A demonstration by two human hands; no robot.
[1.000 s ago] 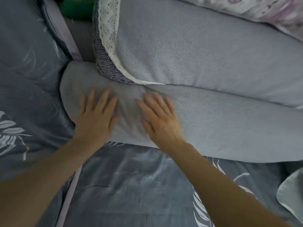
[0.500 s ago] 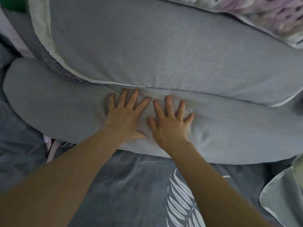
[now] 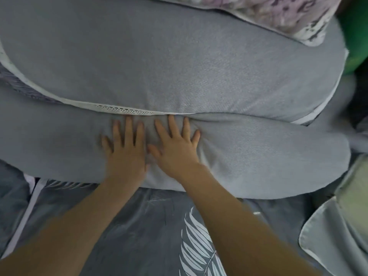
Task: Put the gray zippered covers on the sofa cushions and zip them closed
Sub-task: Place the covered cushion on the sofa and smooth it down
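Both hands are down flat on the near gray cushion (image 3: 258, 156), which lies on the leaf-print bedding (image 3: 139, 226) with its long axis running left to right across the view, its rounded end pointing right. The left hand (image 3: 124, 148) and right hand (image 3: 175, 148) sit side by side near its middle, palms pressing, fingers straight and spread, grasping nothing, fingertips at the seam where the far gray cushion (image 3: 159, 56) meets it. That one lies parallel, a white lace trim (image 3: 123, 110) along its near edge, a floral pillow (image 3: 268, 14) resting on its far right corner.
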